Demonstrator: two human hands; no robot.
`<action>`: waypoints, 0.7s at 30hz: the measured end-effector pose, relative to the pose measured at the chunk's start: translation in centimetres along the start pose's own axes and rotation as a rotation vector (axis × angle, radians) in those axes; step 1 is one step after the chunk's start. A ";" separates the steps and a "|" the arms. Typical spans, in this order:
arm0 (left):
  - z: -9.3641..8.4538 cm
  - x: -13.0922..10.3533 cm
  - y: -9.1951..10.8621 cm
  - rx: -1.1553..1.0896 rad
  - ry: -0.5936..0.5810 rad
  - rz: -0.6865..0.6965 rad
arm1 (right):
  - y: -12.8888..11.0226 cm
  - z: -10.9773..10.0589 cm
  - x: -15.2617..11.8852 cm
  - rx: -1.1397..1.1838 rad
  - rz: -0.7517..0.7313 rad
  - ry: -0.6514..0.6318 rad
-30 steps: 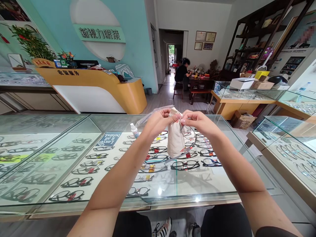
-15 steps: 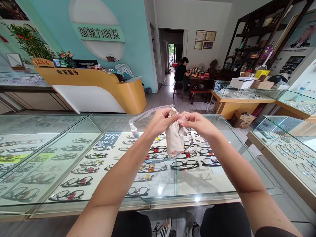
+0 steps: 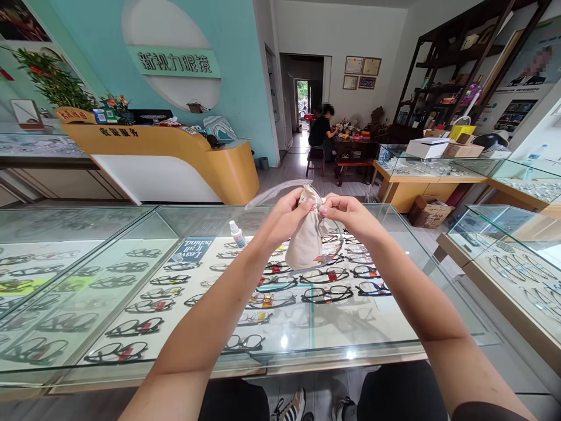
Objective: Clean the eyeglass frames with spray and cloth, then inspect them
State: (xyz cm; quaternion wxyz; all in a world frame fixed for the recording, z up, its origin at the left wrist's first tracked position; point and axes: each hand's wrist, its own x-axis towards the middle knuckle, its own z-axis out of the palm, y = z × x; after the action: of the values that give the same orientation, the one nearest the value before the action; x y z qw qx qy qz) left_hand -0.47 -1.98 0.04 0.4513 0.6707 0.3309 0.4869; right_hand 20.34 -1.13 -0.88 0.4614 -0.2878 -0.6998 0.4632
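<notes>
A cream cloth pouch hangs above the glass display case, gathered at its top. My left hand is closed on its upper left side, the thumb pressed on the cloth. Beside it, my right hand pinches the pouch's upper right edge, near its mouth. Around the pouch curves a clear plastic bag, which reaches out behind my left hand and down the pouch's right side. What lies inside the pouch is hidden. A small white spray bottle stands on the glass, left of my hands.
Below my hands, the glass display case holds rows of eyeglasses. A wooden service counter stands at the back left. A person in black sits at a table farther back. Another glass case is at the right.
The pouch has swung, its lower end moving left and slightly up. The plastic bag's loose end has shifted up and right, away from the spray bottle. Both hands keep hold of the pouch.
</notes>
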 end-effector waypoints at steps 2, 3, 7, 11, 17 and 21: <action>0.1 -0.2 0.3 -0.055 0.071 -0.015 | 0.0 0.1 0.0 -0.052 -0.030 0.010; 0.1 -0.2 0.4 -0.072 0.116 -0.015 | -0.1 0.2 -0.1 -0.072 -0.042 0.017; -0.4 -0.2 0.5 -0.100 0.136 -0.044 | -0.3 0.5 -0.2 -0.083 -0.058 0.024; -1.3 0.2 0.5 -0.063 -0.012 -0.049 | -0.1 0.6 -0.3 -0.094 -0.052 0.003; -1.5 0.4 0.3 -0.031 -0.062 -0.046 | -0.1 1.2 -0.6 -0.099 -0.059 -0.053; -1.1 0.4 -0.1 0.031 -0.031 0.011 | -0.9 1.3 -1.0 -0.118 -0.081 -0.068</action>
State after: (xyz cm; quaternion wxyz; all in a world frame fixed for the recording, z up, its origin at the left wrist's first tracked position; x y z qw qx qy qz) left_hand -1.39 -1.32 0.20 0.4431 0.6868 0.3280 0.4737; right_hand 19.54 -2.82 -0.67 0.4380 -0.2701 -0.7523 0.4114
